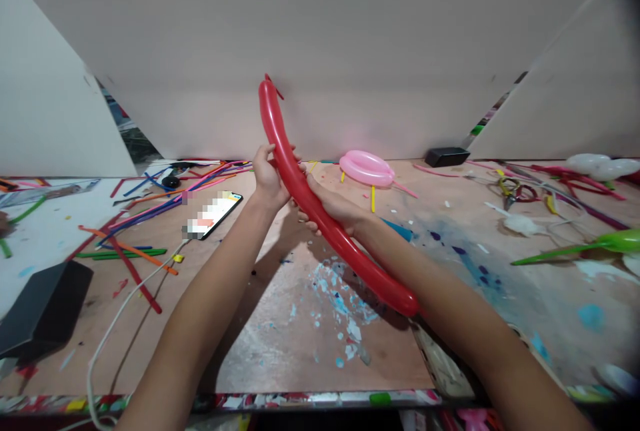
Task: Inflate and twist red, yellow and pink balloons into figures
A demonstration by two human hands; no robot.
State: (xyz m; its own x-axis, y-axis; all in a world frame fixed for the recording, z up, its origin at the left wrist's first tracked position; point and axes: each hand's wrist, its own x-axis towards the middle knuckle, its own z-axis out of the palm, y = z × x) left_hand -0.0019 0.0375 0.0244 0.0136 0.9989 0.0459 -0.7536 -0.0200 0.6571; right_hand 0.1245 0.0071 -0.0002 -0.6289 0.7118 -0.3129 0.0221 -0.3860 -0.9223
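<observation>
A long red balloon [345, 234], inflated and slightly curved, slants across the middle of the view above the table. Its upper end carries a thin uninflated tail; the lower end lies beside my right forearm. My left hand [271, 174] is closed round the upper part, with its thumb on the near side. Just below it, my right hand [327, 204] wraps the balloon from the right, fingers curling underneath. Behind my right hand sits a pink balloon [367, 168] bent into a loop, with yellow pieces under it.
Left lie a phone [215, 216] on a white cable [107, 324], several uninflated balloons [133, 251] and a dark box [47, 308]. Scissors [509, 190], a green balloon [620, 240] and a small black box [447, 156] are on the right. A grey panel [320, 51] stands behind the table.
</observation>
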